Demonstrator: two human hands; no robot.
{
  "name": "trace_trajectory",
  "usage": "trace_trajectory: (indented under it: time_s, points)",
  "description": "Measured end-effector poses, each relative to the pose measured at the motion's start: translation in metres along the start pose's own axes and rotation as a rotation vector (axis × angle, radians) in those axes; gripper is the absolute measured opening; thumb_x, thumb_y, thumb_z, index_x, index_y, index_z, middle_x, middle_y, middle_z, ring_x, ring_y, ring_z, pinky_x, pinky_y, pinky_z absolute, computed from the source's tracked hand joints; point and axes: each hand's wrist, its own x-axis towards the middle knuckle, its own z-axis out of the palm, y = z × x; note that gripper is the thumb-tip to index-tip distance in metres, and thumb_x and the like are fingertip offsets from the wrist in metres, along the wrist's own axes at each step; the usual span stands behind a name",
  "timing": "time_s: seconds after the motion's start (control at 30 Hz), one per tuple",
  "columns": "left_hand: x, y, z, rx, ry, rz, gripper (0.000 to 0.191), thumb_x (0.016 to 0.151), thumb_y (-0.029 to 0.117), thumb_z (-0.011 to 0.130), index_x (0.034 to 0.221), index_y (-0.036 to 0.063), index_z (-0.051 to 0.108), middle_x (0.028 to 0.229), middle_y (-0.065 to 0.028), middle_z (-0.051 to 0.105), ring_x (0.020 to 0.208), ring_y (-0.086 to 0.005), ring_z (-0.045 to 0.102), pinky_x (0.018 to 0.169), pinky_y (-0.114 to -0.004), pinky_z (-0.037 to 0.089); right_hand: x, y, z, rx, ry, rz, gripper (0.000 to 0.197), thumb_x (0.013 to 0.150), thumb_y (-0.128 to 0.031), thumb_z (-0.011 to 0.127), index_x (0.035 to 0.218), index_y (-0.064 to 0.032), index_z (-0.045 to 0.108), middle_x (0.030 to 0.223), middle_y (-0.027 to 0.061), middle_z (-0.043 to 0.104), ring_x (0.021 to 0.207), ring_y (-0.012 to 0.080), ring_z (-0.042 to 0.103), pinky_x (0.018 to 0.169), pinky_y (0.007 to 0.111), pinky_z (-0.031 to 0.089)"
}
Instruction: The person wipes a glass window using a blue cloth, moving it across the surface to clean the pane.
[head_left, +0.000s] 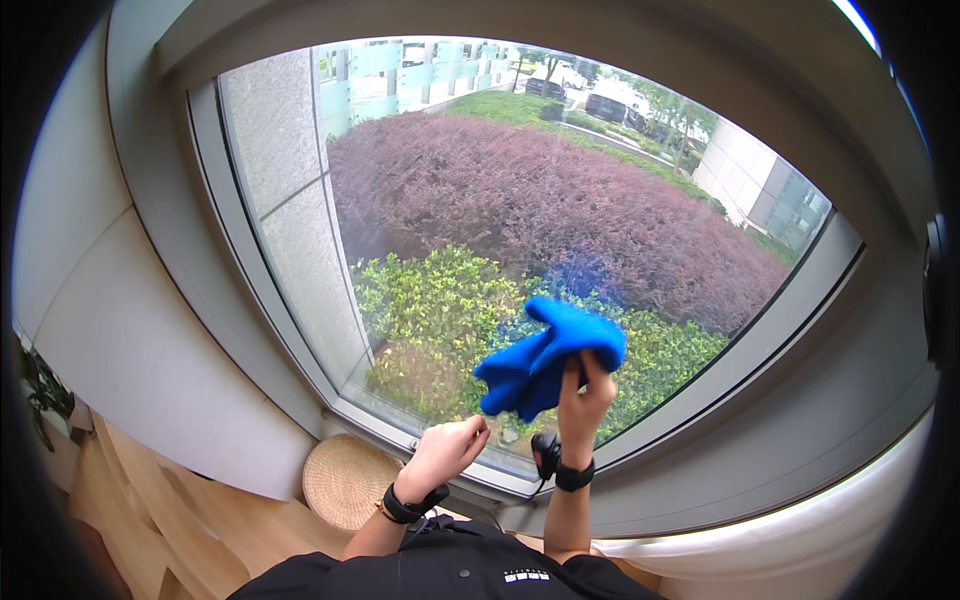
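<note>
My right hand (586, 397) grips a bunched blue cloth (555, 352) in front of the large window pane (450, 202). The cloth's edges hang loose to the left of my fingers, and a faint blue reflection shows in the glass above it. Whether the cloth presses on the pane cannot be told. Lower and to the left, my left hand (448, 450) is held with its fingers curled in, nothing visible in them. It is near the bottom window frame (390, 430), apart from the cloth. Both wrists wear black straps.
A round woven wicker pouf (349, 480) stands on the wood floor (225, 532) at the lower left. White curtain fabric (750, 559) hangs at the lower right. A potted plant (45, 394) is at the far left edge. Shrubs (510, 172) and parked cars lie outside the glass.
</note>
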Motion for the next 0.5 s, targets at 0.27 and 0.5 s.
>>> trace_trajectory:
  time_s: [0.27,0.5]
  points:
    - [-0.004,-0.009,0.001,0.004,0.091,0.012,0.015,0.085,0.022,0.051,0.081,0.0069,0.049,0.062,-0.0134,0.056,0.061,-0.0322,0.058,0.051,-0.041,0.044,-0.023,0.013,0.017,-0.043,-0.067,-0.006,0.013,0.073,0.001,0.057,0.083,0.0048,0.063,0.071,0.0188,0.06,0.062,0.0284,0.059,0.057,0.034,0.044]
    - [-0.007,-0.015,-0.005,0.003,0.095,-0.024,0.016,0.084,0.022,0.051,0.083,0.0062,0.051,0.066,-0.0133,0.057,0.063,-0.0324,0.057,0.053,-0.04,0.044,0.0,-0.009,0.032,0.042,-0.036,-0.083,0.024,0.081,-0.002,0.055,0.104,0.0044,0.059,0.063,0.0045,0.054,0.054,0.0084,0.038,0.047,0.026,0.031]
